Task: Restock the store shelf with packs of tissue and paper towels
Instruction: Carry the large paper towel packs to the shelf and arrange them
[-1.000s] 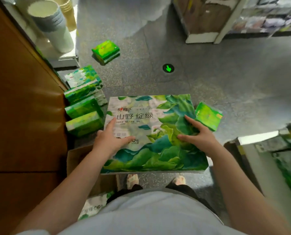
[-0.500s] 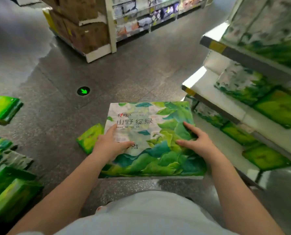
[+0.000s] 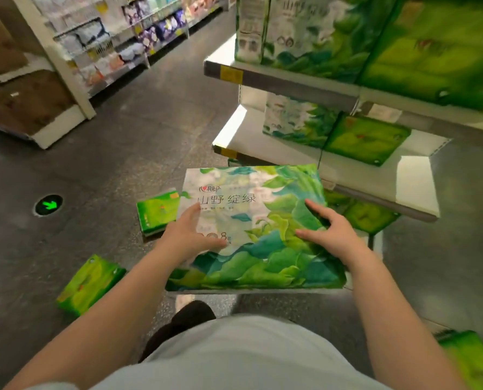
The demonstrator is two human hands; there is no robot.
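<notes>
Left hand (image 3: 189, 237) and right hand (image 3: 332, 235) both spread flat, fingers splayed, gripping the top face of a large tissue pack (image 3: 251, 232) held level at frame centre. Store shelf (image 3: 347, 178) just beyond, upper right. Two small green packs (image 3: 157, 212) (image 3: 89, 285) on floor (image 3: 108, 153), lower left.

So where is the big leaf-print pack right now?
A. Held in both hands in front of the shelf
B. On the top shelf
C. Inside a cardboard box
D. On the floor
A: the left hand and right hand grip the pack above the floor, short of the shelf.
</notes>
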